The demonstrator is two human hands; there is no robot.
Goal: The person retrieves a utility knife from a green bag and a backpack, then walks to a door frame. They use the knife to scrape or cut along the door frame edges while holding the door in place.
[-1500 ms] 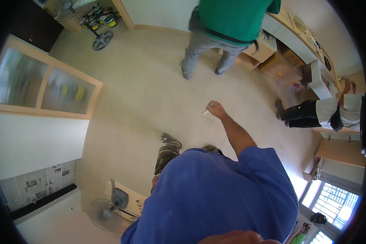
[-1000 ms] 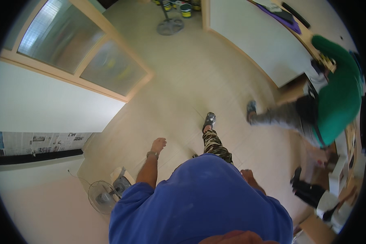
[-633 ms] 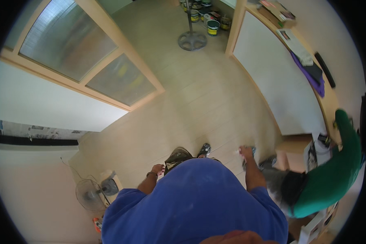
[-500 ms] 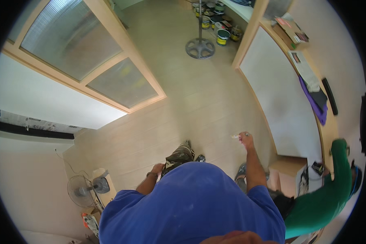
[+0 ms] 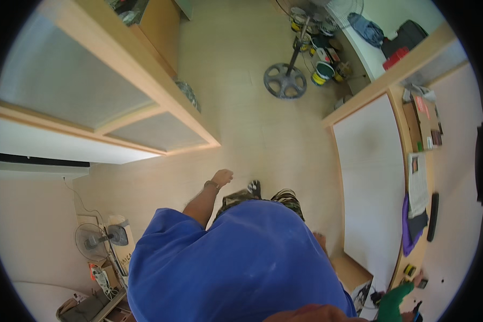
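My left hand (image 5: 222, 177) hangs in front of me over the pale floor, its fingers loosely curled, with nothing visible in them. A watch (image 5: 212, 185) is on that wrist. To its upper left stands the lower corner of a wood-framed glazed panel (image 5: 212, 142), apart from the hand. Of my right hand (image 5: 320, 240) only a bit of skin shows beside my blue shirt; its fingers are hidden, and what they hold cannot be seen. Nearest to it are a cardboard box (image 5: 354, 268) and a white-faced counter (image 5: 367, 188).
Ahead stand a pedestal fan's round base (image 5: 284, 80) and several paint cans (image 5: 323, 72). Boxes (image 5: 425, 118), a purple cloth (image 5: 411, 231) and a black bar (image 5: 433, 217) lie along the right counter. A green-sleeved person (image 5: 397, 300) works there. Another fan (image 5: 94, 241) is at left.
I have moved forward; the fan base, paint cans and counter appear closer. My left hand has swung forward. My right hand, earlier stretched out with something small and whitish, has dropped back beside my body.
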